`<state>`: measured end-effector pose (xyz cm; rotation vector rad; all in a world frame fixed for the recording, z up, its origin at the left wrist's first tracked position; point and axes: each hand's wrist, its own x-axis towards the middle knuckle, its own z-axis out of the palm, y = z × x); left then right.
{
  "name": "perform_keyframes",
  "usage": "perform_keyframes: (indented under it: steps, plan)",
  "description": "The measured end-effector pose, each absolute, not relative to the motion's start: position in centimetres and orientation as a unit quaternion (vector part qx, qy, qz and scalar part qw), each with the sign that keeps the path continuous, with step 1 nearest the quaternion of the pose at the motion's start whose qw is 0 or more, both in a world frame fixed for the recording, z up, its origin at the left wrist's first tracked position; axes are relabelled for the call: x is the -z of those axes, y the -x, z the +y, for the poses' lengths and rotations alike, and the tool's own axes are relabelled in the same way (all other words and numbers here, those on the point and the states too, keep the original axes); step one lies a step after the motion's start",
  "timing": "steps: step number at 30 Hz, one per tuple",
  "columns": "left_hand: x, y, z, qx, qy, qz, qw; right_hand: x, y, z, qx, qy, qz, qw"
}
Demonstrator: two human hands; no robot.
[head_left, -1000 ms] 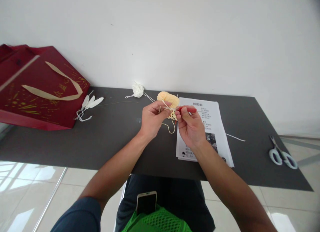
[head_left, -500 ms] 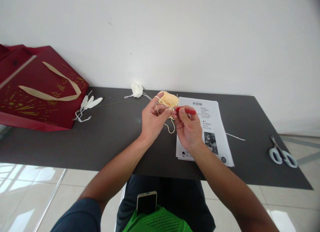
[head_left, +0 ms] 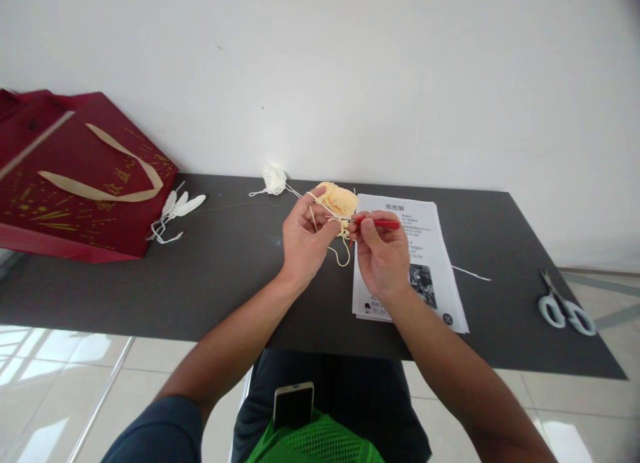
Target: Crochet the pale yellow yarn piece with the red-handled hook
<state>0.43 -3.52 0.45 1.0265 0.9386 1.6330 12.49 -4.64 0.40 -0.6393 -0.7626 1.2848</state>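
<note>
My right hand [head_left: 383, 256] is closed around the red handle of a crochet hook [head_left: 377, 222], its thin metal shaft pointing left toward my other hand. My left hand [head_left: 307, 240] pinches a small piece of pale yellow yarn work [head_left: 344, 228], with a strand of yarn running over the raised index finger. A loose loop of yellow yarn [head_left: 341, 258] hangs below the fingertips. Just behind the hands lies the yellow yarn ball [head_left: 337, 200]. The hook's tip is at the yarn work, partly hidden by fingers, so the stitch itself is too small to make out.
Printed sheets [head_left: 440, 250] lie under my right hand. Scissors [head_left: 565, 306] rest at the right end of the dark table [head_left: 225, 283]. A white yarn ball [head_left: 275, 180] sits by the wall. White crocheted pieces [head_left: 177, 206] lie beside a red gift bag [head_left: 90, 176] on the left.
The crochet hook and my right hand have shifted slightly right, away from my left hand. My left hand has stayed nearly in place.
</note>
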Motion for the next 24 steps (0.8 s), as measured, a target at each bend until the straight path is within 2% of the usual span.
perform_keyframes:
  steps: [18, 24]
  plan:
    - [-0.94, -0.27, -3.77, -0.68, -0.427, 0.396, 0.445, -0.26, -12.8, -4.95, -0.503, 0.312, -0.383, 0.709]
    - [-0.96, -0.26, -3.78, -0.684, -0.425, 0.4, 0.437, 0.0, -12.38, -5.29, -0.443, 0.316, -0.412, 0.731]
